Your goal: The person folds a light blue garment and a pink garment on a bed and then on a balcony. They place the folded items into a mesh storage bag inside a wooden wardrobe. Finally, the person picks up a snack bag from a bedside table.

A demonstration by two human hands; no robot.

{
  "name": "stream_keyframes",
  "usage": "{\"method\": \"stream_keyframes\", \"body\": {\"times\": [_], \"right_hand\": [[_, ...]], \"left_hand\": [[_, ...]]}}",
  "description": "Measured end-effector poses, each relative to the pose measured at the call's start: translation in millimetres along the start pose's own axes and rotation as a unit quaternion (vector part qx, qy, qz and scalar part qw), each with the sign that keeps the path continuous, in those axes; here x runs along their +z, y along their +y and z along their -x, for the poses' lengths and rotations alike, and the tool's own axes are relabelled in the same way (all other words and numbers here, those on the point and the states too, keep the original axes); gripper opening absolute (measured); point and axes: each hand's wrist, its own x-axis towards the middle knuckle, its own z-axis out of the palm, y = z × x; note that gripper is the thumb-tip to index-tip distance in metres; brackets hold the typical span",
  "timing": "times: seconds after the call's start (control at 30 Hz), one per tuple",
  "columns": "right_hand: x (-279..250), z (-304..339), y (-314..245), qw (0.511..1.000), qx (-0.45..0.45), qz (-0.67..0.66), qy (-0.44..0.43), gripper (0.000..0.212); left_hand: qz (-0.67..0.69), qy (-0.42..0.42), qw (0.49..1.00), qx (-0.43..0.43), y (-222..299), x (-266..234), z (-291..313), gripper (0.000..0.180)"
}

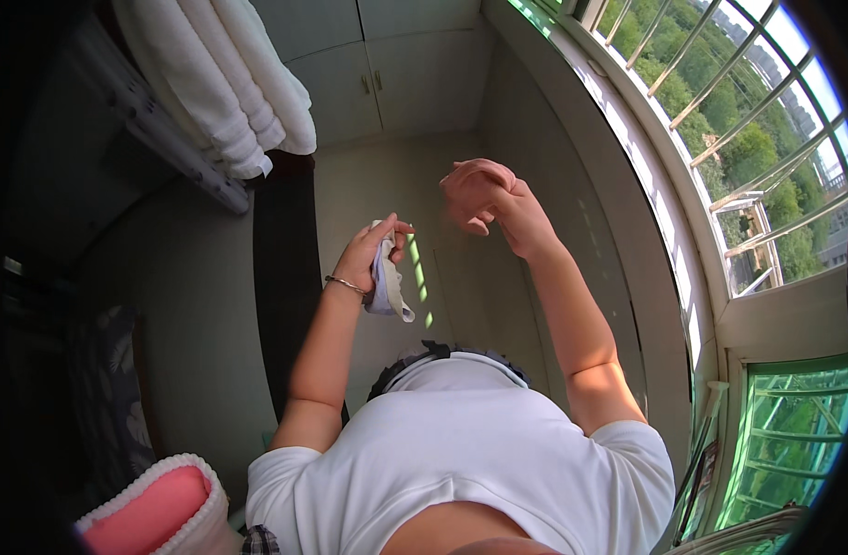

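Note:
My left hand (pixel 368 254) is raised in front of my chest and grips a small white and pale lilac cloth item (pixel 385 287), which hangs down past my wrist. A thin bracelet sits on that wrist. My right hand (pixel 484 196) is lifted higher and a little further out, fingers curled in; nothing shows in it. The two hands are apart, about a hand's width between them.
White towels (pixel 234 88) hang over a rack at the upper left. Pale cabinet doors (pixel 378 83) stand ahead. A barred window (pixel 738 139) with trees outside runs along the right. A pink and white basket-like thing (pixel 156 509) sits at the lower left.

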Motion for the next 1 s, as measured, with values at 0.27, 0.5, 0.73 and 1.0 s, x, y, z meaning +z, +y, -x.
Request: {"method": "stream_keyframes", "body": {"times": [0.27,0.5,0.73,1.0], "right_hand": [[59,55,30,0.79,-0.304,0.436,-0.305,0.03],[59,59,12,0.85,-0.172,0.394,-0.303,0.038],[56,62,-11,0.872,-0.039,0.39,-0.292,0.038],[25,44,2,0.974,-0.034,0.194,-0.113,0.018]], "left_hand": [[0.19,-0.206,0.959,-0.041,-15,23,2,0.073],[0.137,-0.27,0.953,-0.004,-7,16,15,0.057],[-0.074,-0.15,0.986,-0.011,-11,11,9,0.029],[0.142,-0.131,0.981,0.001,-25,33,10,0.021]]}}
